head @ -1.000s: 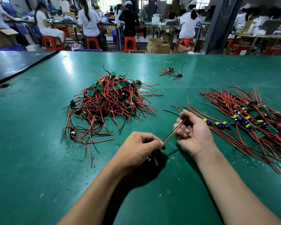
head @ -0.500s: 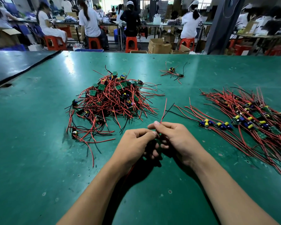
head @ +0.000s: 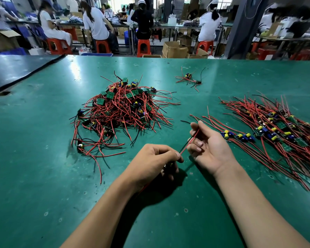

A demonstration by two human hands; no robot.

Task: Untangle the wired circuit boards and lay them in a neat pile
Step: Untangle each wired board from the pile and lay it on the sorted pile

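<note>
Fingers (head: 175, 155) of left hand (head: 150, 161) and right hand (head: 211, 149) pinch wire (head: 191, 140) between piles (head: 122, 108).

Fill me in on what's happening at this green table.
Someone is sorting a tangled heap of wired circuit boards into a straightened pile on the right. The left hand pinches one end of a red and black wire pair. The right hand holds it further along, so it stretches between them above the table. A few strays sit farther back.
</note>
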